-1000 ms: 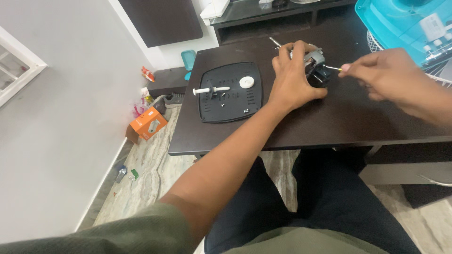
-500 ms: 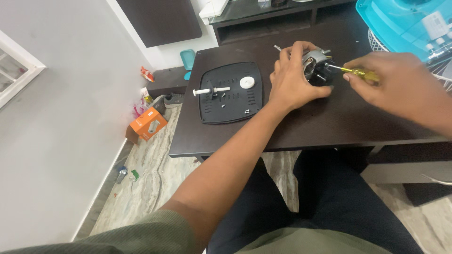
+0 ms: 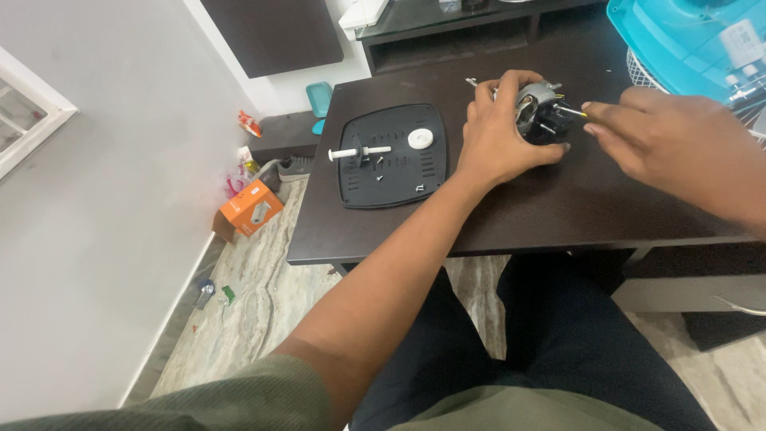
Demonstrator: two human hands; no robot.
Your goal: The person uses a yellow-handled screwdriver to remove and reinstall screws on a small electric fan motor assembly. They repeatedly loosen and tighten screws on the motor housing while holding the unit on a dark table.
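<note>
My left hand (image 3: 499,132) grips a small metal and black motor (image 3: 536,110) standing on the dark table (image 3: 511,215). My right hand (image 3: 662,136) holds a screwdriver (image 3: 571,112) with a yellow handle, mostly hidden in the fist, its metal tip against the motor's right side. To the left on the table lies a black square plastic cover (image 3: 391,156). A white syringe-like tube (image 3: 359,152) and a white round cap (image 3: 420,138) rest on it.
A turquoise fan housing (image 3: 686,40) with a wire grille sits at the table's far right. On the floor to the left are an orange box (image 3: 249,209) and small clutter by the wall. A dark TV stand (image 3: 447,24) stands behind the table.
My right hand has slid left along the screwdriver, closer to the motor, so the yellow handle is now covered. My left hand stays on the motor.
</note>
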